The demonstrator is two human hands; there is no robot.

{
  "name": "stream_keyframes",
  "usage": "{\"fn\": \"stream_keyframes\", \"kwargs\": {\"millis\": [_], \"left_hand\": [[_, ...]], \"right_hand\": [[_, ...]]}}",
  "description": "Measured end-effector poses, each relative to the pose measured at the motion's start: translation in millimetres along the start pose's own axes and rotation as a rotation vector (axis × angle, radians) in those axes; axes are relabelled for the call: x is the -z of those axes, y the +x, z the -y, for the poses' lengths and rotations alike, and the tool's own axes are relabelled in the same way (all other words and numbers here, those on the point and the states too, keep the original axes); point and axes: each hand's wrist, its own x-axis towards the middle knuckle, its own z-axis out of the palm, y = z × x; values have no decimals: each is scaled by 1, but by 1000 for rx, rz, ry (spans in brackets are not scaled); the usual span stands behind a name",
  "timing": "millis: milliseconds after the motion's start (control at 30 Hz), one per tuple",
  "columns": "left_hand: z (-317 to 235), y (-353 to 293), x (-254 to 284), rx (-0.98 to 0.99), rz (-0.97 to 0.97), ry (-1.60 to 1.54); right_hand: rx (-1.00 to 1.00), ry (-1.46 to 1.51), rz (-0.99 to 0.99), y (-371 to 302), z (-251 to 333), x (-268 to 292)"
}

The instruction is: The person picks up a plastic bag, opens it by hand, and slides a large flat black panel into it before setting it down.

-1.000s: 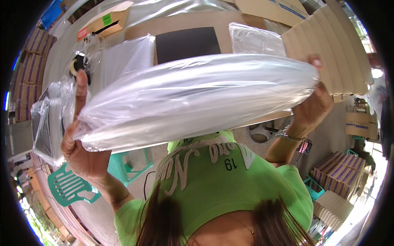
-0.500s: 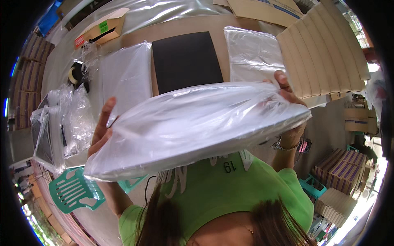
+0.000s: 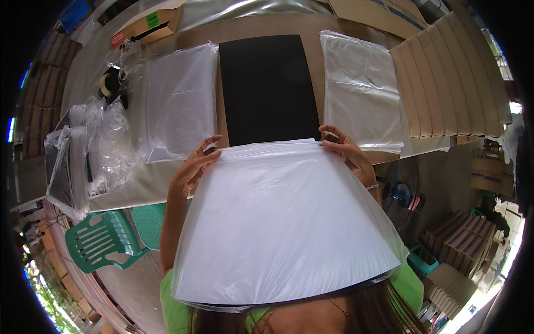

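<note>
A large white sheet (image 3: 289,222) in a clear plastic bag is held up in front of my chest. Its near edge comes almost to my body, and a dark strip shows beneath that edge. My left hand (image 3: 197,161) pinches the far left corner of the bag between thumb and fingers. At the far right corner, my right hand (image 3: 349,151) grips the bag the same way. Straight beyond the hands lies a black flat sheet (image 3: 269,89) on the table. Flat clear plastic bags are stacked to its left (image 3: 181,103) and to its right (image 3: 361,89).
A row of cardboard pieces (image 3: 450,83) stands at the table's right. Crumpled clear plastic (image 3: 111,150), a tape roll (image 3: 105,83) and an open carton (image 3: 147,25) occupy the left side. A green plastic chair (image 3: 105,239) is at lower left; cardboard stacks (image 3: 459,239) are at lower right.
The bagged sheet has swung from a steep tilt to facing up, its near edge now closer to my body. Both hands have shifted inward, from the bag's sides to its far corners.
</note>
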Motion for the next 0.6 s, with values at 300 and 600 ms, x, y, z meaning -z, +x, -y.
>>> {"fn": "stream_keyframes", "kwargs": {"millis": [300, 600], "left_hand": [[40, 58, 31, -228, -119, -196], [55, 76, 24, -447, -282, 39]], "right_hand": [[279, -19, -176, 33, -20, 12], [553, -717, -444, 66, -31, 1]]}}
